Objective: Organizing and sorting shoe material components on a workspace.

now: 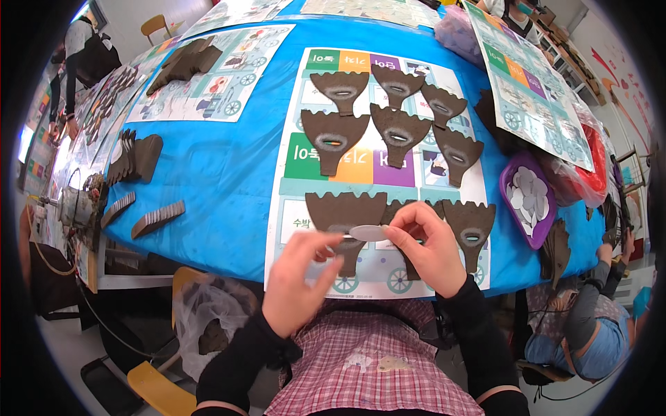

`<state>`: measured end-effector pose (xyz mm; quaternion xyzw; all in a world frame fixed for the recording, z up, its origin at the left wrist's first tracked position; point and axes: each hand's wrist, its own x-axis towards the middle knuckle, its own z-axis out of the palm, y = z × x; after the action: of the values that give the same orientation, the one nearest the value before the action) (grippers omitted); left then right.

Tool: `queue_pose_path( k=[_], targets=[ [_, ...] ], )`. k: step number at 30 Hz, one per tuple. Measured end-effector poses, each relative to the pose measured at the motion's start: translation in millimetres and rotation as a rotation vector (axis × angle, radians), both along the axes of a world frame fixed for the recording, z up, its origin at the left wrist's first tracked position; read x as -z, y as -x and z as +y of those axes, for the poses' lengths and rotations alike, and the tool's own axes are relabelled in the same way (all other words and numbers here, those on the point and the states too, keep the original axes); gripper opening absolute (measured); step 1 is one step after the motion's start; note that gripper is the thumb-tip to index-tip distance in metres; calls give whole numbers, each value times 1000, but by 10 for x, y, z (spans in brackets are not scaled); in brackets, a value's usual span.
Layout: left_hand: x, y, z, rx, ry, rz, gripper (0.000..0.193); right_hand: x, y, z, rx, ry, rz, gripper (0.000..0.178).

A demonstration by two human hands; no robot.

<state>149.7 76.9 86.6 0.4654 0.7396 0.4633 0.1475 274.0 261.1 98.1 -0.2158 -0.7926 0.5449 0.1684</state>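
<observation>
Two bare hands work close together over a printed mat [281, 263] on a blue tablecloth [239, 191], and a pale oval disc [368, 233] is what they meet at. The right hand [436, 246] pinches the disc's right end between thumb and fingertips, holding it just above a dark brown fan-shaped piece [347, 206] with a scalloped top edge. The left hand [300, 281] comes up to the disc's other end, fingers loosely bent and blurred; a small white bit shows at its fingertips, but from here I can't tell whether it grips anything. Beyond both hands lie six similar fan-shaped pieces [322, 125] in two rows, each with a pale-ringed slot. Another such piece [479, 215] sits just right of the right hand, and one more is partly hidden behind that hand. Farther right, a purple tray [540, 242] holds a heap of whitish ovals [531, 191]. Well off to the left hand's left are two dark curved pieces [156, 221] with ridged edges, near a standing cluster of brown pieces [147, 158].
</observation>
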Motion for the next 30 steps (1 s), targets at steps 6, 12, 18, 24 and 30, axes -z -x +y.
queue_pose_path(
  k=[6, 12, 18, 24, 30],
  targets=[
    [-30, 546, 280, 63, 36, -564, 20, 115, 278, 5, -28, 66, -5, 13],
    [-4, 654, 296, 70, 252, -352, 17, 197, 355, 23, -66, -131, -4, 16],
    [21, 718, 319, 112, 367, -160, 27, 231, 387, 76, -95, -227, -98, 20],
    [-2, 722, 361, 135, 479, -21, 27, 259, 390, 111, -167, -392, -163, 17],
    [10, 740, 384, 162, 487, -23, 27, 294, 406, 135, -188, -435, -177, 19]
  ],
)
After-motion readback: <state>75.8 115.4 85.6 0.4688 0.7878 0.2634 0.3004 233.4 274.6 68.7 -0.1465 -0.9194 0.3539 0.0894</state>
